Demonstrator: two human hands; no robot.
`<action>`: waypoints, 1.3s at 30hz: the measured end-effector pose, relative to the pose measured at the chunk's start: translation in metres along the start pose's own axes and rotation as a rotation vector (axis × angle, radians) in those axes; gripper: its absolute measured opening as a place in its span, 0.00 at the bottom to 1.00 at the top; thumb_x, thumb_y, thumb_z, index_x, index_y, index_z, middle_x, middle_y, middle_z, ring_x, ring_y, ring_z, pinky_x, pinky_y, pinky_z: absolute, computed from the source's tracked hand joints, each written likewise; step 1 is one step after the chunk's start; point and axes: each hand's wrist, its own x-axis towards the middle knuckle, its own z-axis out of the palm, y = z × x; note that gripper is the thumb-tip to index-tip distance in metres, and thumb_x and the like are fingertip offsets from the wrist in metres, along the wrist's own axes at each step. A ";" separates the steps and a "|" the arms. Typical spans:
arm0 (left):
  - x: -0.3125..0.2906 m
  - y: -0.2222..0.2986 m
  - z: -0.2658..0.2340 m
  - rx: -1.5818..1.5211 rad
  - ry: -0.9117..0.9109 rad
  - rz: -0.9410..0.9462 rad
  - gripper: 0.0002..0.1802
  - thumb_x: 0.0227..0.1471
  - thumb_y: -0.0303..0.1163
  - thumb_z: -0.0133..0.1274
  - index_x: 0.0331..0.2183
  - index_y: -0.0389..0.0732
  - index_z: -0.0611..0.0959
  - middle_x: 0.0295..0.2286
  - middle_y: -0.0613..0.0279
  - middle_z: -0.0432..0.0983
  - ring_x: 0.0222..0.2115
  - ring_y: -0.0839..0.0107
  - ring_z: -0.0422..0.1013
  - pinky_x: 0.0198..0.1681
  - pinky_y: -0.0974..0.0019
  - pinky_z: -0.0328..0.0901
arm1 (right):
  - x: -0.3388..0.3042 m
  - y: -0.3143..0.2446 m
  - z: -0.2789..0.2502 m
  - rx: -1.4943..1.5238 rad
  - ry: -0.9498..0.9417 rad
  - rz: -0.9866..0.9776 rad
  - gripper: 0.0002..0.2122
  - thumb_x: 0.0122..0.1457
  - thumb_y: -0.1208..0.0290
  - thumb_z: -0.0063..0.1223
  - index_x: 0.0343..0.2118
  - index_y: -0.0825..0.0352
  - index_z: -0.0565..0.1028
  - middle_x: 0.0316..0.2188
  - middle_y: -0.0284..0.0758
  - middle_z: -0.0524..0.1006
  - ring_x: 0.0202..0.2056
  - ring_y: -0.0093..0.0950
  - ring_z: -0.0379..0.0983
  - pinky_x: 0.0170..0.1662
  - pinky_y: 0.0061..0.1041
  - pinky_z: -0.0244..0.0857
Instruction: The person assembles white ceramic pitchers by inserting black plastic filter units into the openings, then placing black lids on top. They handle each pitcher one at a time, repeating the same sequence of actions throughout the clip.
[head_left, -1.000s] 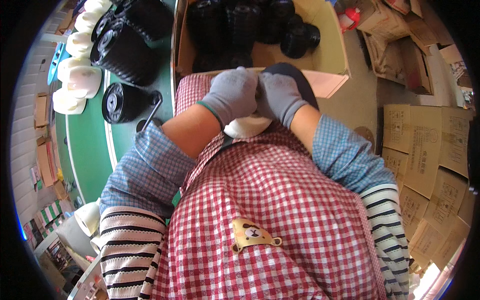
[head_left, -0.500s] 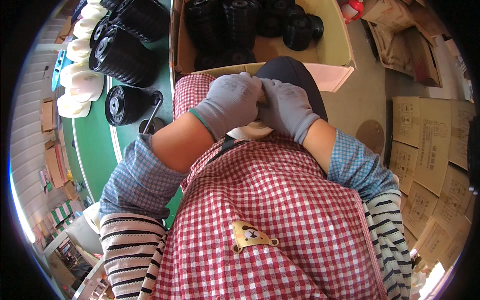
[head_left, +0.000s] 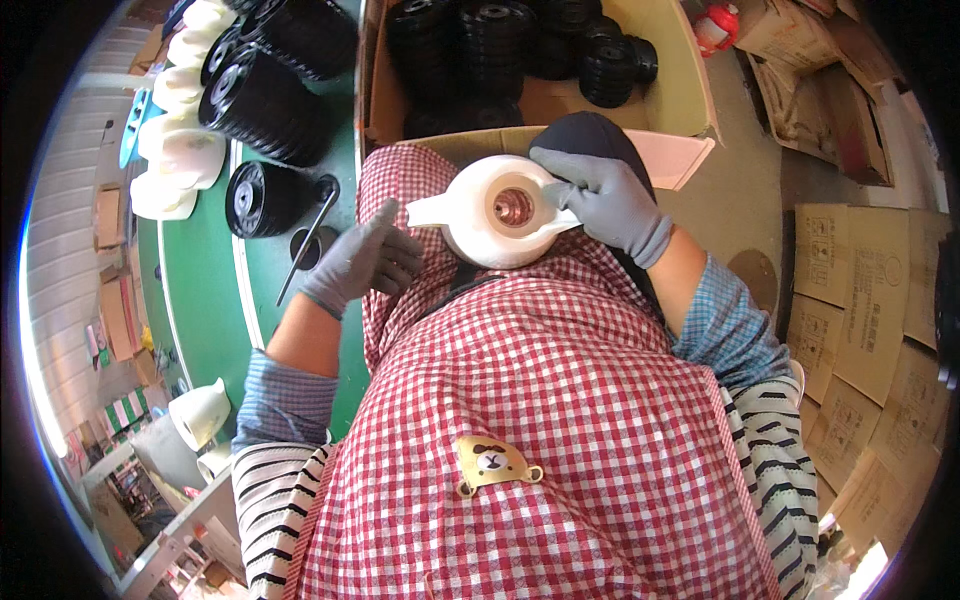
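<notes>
A white vacuum jug (head_left: 472, 222) rests in my lap on the checked apron, its round mouth facing up and showing a coppery, shiny inside. Its spout-like arm points left. On the right side my right hand (head_left: 610, 205), in a grey glove, grips the jug near its rim and handle. Apart from the jug, my left hand (head_left: 365, 262), gloved too, hovers at the green table's edge with fingers spread and nothing in them. Just beyond its wrist, a thin tool with a dark handle (head_left: 306, 245) leans by a black round part (head_left: 258, 200).
Stacks of black round parts (head_left: 258, 108) and a row of white jug tops (head_left: 180, 150) line the green table (head_left: 195, 290). Ahead stands an open carton (head_left: 680, 90) holding more black parts. Cardboard boxes (head_left: 850, 270) are piled at the right. A white jug (head_left: 200, 412) stands at lower left.
My hands were together over the jug; now the left has come off and moved left, opening. The jug's mouth has come into view, with my right hand still on it.
</notes>
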 end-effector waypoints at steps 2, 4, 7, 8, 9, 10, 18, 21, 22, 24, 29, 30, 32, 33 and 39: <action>0.020 -0.031 -0.003 -0.336 -0.218 -0.062 0.46 0.57 0.73 0.38 0.43 0.35 0.82 0.29 0.55 0.82 0.21 0.70 0.76 0.23 0.72 0.70 | -0.004 -0.020 -0.001 -0.023 -0.015 -0.039 0.18 0.61 0.72 0.58 0.54 0.68 0.76 0.51 0.44 0.79 0.51 0.33 0.78 0.54 0.27 0.71; 0.019 -0.029 0.006 -0.397 -0.242 -0.024 0.42 0.61 0.68 0.36 0.44 0.37 0.82 0.30 0.52 0.84 0.21 0.67 0.80 0.19 0.72 0.70 | -0.008 -0.037 -0.003 -0.108 0.003 -0.113 0.18 0.60 0.74 0.59 0.54 0.69 0.76 0.51 0.43 0.79 0.51 0.31 0.78 0.54 0.27 0.71; 0.015 -0.028 0.011 -0.527 -0.344 0.058 0.37 0.65 0.61 0.35 0.47 0.36 0.81 0.32 0.50 0.85 0.23 0.65 0.81 0.19 0.73 0.72 | -0.008 -0.053 -0.008 -0.161 0.005 -0.168 0.18 0.60 0.74 0.59 0.54 0.68 0.77 0.52 0.43 0.79 0.51 0.32 0.78 0.53 0.28 0.72; 0.012 -0.027 0.015 -0.526 -0.316 0.057 0.36 0.66 0.60 0.36 0.48 0.36 0.80 0.32 0.50 0.85 0.23 0.66 0.81 0.19 0.73 0.72 | -0.009 -0.059 -0.010 -0.179 0.003 -0.191 0.18 0.60 0.74 0.59 0.54 0.67 0.77 0.52 0.43 0.79 0.51 0.32 0.78 0.53 0.28 0.72; 0.007 -0.025 0.019 -0.526 -0.288 0.055 0.35 0.66 0.59 0.36 0.48 0.36 0.80 0.32 0.49 0.85 0.23 0.66 0.81 0.19 0.72 0.72 | -0.009 -0.064 -0.011 -0.213 0.006 -0.203 0.18 0.59 0.74 0.59 0.53 0.67 0.77 0.51 0.42 0.79 0.50 0.33 0.79 0.52 0.28 0.72; 0.004 -0.024 0.022 -0.525 -0.260 0.053 0.34 0.66 0.57 0.36 0.48 0.36 0.79 0.32 0.49 0.85 0.23 0.66 0.81 0.19 0.72 0.73 | -0.010 -0.069 -0.012 -0.248 0.008 -0.214 0.17 0.59 0.75 0.59 0.53 0.66 0.78 0.50 0.42 0.80 0.50 0.34 0.79 0.52 0.28 0.72; 0.001 -0.037 0.024 -0.413 -0.336 -0.012 0.32 0.64 0.54 0.40 0.47 0.33 0.78 0.33 0.51 0.82 0.27 0.65 0.80 0.25 0.67 0.73 | -0.003 -0.079 0.007 -0.664 -0.067 -0.135 0.29 0.55 0.61 0.58 0.61 0.61 0.68 0.55 0.42 0.75 0.47 0.38 0.79 0.49 0.37 0.73; -0.017 -0.024 0.030 -0.164 -0.028 0.145 0.31 0.63 0.54 0.45 0.47 0.32 0.78 0.39 0.51 0.80 0.34 0.66 0.79 0.34 0.66 0.74 | 0.003 -0.076 0.015 -0.740 -0.077 -0.073 0.30 0.55 0.60 0.57 0.62 0.59 0.66 0.55 0.42 0.73 0.45 0.41 0.79 0.47 0.39 0.73; -0.006 -0.034 0.021 -0.091 0.065 0.337 0.30 0.63 0.54 0.47 0.47 0.33 0.78 0.42 0.50 0.80 0.38 0.68 0.78 0.39 0.66 0.73 | 0.004 -0.079 0.017 -0.748 -0.092 -0.050 0.29 0.54 0.60 0.58 0.60 0.60 0.67 0.54 0.42 0.74 0.45 0.41 0.79 0.47 0.39 0.73; -0.013 -0.031 0.022 -0.035 0.141 0.720 0.28 0.59 0.49 0.57 0.49 0.35 0.76 0.55 0.48 0.71 0.55 0.63 0.69 0.59 0.59 0.64 | 0.009 -0.085 0.022 -0.759 -0.114 0.003 0.27 0.54 0.60 0.59 0.57 0.61 0.68 0.51 0.42 0.75 0.44 0.41 0.79 0.46 0.40 0.73; -0.019 -0.019 0.052 0.522 0.174 1.126 0.28 0.46 0.42 0.71 0.42 0.34 0.80 0.59 0.41 0.65 0.59 0.52 0.65 0.62 0.57 0.60 | 0.020 -0.076 0.024 -0.808 -0.125 -0.068 0.24 0.53 0.61 0.59 0.53 0.61 0.71 0.45 0.42 0.78 0.43 0.41 0.79 0.45 0.39 0.73; -0.014 -0.016 0.051 0.532 0.120 1.124 0.26 0.45 0.42 0.71 0.39 0.33 0.81 0.59 0.40 0.65 0.59 0.52 0.66 0.61 0.57 0.61 | 0.023 -0.070 0.022 -0.790 -0.145 -0.091 0.23 0.53 0.61 0.59 0.52 0.61 0.71 0.44 0.42 0.79 0.43 0.41 0.79 0.45 0.39 0.73; -0.013 0.000 0.047 0.500 0.099 1.112 0.26 0.45 0.44 0.71 0.31 0.29 0.81 0.57 0.39 0.68 0.52 0.55 0.71 0.54 0.59 0.67 | 0.036 -0.058 0.012 -0.699 -0.149 -0.137 0.23 0.54 0.61 0.59 0.52 0.62 0.72 0.43 0.42 0.79 0.42 0.41 0.79 0.44 0.40 0.73; -0.007 -0.001 0.048 0.499 0.108 1.112 0.27 0.45 0.45 0.71 0.31 0.28 0.81 0.57 0.39 0.68 0.52 0.56 0.71 0.53 0.60 0.67 | 0.039 -0.062 0.010 -0.728 -0.195 -0.029 0.23 0.54 0.62 0.60 0.53 0.62 0.72 0.46 0.43 0.78 0.45 0.41 0.78 0.48 0.40 0.72; -0.007 -0.006 0.045 0.523 0.146 1.095 0.30 0.46 0.52 0.68 0.31 0.30 0.84 0.58 0.34 0.66 0.55 0.48 0.71 0.53 0.55 0.69 | 0.003 -0.068 0.001 -0.555 0.092 -0.284 0.26 0.48 0.52 0.67 0.48 0.62 0.76 0.57 0.45 0.73 0.59 0.45 0.67 0.60 0.45 0.60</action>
